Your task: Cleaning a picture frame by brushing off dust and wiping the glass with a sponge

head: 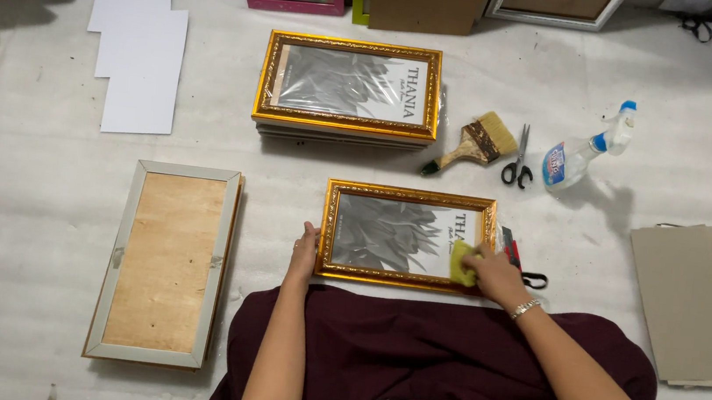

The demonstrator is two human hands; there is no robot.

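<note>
Gold picture frame [408, 236] flat on the white padded floor [22, 191], just ahead of the lap — glass up. Left hand [305, 252] laid half-open on the left rail, apparently to pin it; right hand [489, 271] curled around a yellow cloth [461, 262], pressed on the glass's lower right corner. Brush [477, 142], scissors [517, 162], spray bottle [586, 149] near — beside a stack of gold frames [347, 87].

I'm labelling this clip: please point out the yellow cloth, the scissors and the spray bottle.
yellow cloth [461, 261], head view, on its bare left part.
scissors [519, 160], head view, at the blades' pivot.
spray bottle [570, 159], head view, on its clear body.
</note>
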